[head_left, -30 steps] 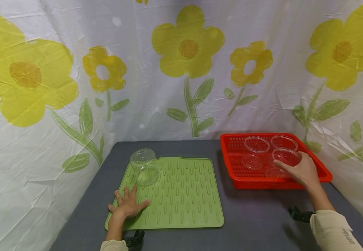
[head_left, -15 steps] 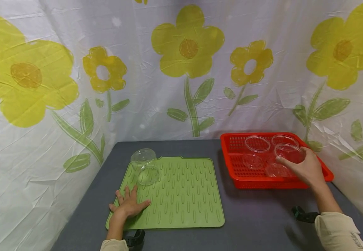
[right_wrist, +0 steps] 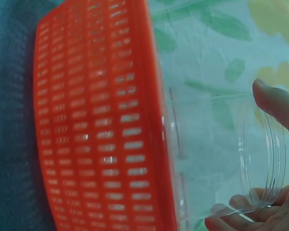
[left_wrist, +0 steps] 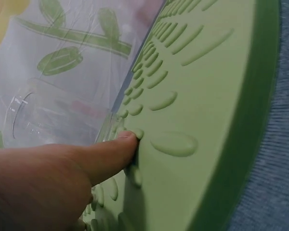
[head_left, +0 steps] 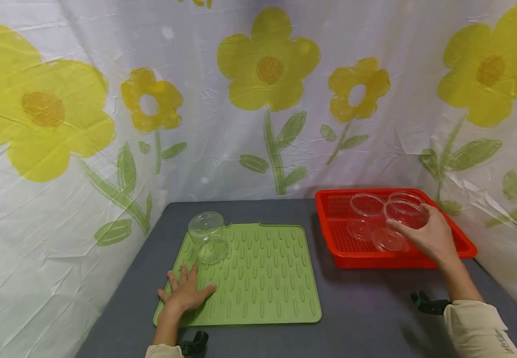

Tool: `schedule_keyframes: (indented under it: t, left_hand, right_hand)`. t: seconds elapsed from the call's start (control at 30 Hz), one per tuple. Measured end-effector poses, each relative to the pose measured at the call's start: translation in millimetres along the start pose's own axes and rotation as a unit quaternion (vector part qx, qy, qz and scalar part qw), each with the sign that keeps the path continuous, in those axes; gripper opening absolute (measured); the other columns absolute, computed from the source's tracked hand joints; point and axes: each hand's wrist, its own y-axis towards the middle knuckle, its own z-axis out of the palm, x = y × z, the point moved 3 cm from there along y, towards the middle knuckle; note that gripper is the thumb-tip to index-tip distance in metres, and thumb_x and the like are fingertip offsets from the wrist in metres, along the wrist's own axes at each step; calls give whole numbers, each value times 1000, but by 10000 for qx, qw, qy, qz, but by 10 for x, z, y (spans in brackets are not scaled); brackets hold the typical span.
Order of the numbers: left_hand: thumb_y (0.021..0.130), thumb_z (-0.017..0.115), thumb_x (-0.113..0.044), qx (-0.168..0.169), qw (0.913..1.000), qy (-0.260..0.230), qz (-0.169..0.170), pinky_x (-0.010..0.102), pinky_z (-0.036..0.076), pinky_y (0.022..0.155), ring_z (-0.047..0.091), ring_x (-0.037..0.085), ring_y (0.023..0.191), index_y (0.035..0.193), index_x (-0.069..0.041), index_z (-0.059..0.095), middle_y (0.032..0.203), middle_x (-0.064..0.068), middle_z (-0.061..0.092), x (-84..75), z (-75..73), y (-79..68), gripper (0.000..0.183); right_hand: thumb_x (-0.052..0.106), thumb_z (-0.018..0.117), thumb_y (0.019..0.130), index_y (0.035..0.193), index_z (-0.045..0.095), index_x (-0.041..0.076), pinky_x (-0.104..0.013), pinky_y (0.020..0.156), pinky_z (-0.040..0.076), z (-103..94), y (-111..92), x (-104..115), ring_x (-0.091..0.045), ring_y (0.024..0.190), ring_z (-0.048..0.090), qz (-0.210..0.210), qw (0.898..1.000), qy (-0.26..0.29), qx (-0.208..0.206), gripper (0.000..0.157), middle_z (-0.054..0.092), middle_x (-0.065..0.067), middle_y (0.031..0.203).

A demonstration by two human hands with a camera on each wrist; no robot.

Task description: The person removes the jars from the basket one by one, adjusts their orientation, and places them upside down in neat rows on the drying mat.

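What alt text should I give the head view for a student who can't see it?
A person's right hand grips a clear container near its rim at a red basket, where two more clear containers stand. The left hand lies spread on a green mat, with another clear container just beyond it, before a flower-patterned backdrop.

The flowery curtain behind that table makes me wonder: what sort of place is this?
Probably a small screened-off work booth: flower-print sheeting hangs on three sides of a dark table, which bears a green mat and a red basket of clear containers.
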Motion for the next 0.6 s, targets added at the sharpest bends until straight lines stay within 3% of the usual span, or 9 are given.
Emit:
schedule_keyframes:
  t: [0.13, 0.2, 0.33, 0.43, 0.5, 0.6]
  left_hand:
    - [95, 57, -64, -177, 9997, -38, 189, 82, -24, 104, -23, 58, 148, 163, -4, 13, 167, 30, -9, 1, 21, -10, 101]
    - [97, 58, -59, -426, 9986, 17, 306, 83, -19, 106, -16, 60, 149, 162, -2, 18, 167, 31, -1, -46, 2, -35, 95]
    - [99, 60, -50, -1154, 9911, 431, 508, 86, 12, 108, 17, 60, 148, 154, 3, 36, 160, 32, 29, -214, -82, -129, 81]
    - [99, 62, -46, -1708, 9811, 634, 654, 79, 38, 97, 46, 55, 133, 144, 4, 52, 145, 30, 52, -350, -172, -219, 68]
    - [98, 64, -44, -1954, 9758, 608, 770, 71, 49, 90, 59, 50, 122, 139, 3, 59, 137, 26, 62, -428, -223, -270, 62]
    - [98, 66, -40, -2103, 9721, 346, 983, 59, 56, 82, 66, 43, 111, 135, 0, 63, 130, 23, 67, -540, -272, -332, 54]
  right_hand:
    - [57, 70, 89, 158, 15, -11, -76, 104, 37, 17, -2, 90, -60, 136, 34, -42, 9999, 65, 67, 111, 28, -40, 156]
    - [57, 71, 88, 158, 15, -10, -76, 104, 36, 22, 0, 130, -59, 136, 34, -75, 9999, 82, 88, 112, 28, -39, 157]
    - [58, 72, 88, 159, 15, -8, -76, 105, 36, 31, 9, 203, -58, 138, 34, -155, 9997, 161, 119, 112, 28, -38, 158]
    - [58, 73, 87, 160, 15, -6, -76, 105, 35, 42, 9, 262, -57, 139, 34, -247, 9994, 211, 151, 112, 28, -36, 159]
    - [57, 73, 87, 160, 17, -5, -75, 105, 35, 50, 8, 302, -57, 139, 34, -319, 9991, 236, 163, 111, 29, -35, 159]
    - [58, 73, 87, 159, 21, -5, -75, 105, 36, 63, 9, 364, -55, 138, 36, -377, 9989, 238, 149, 109, 32, -35, 157]
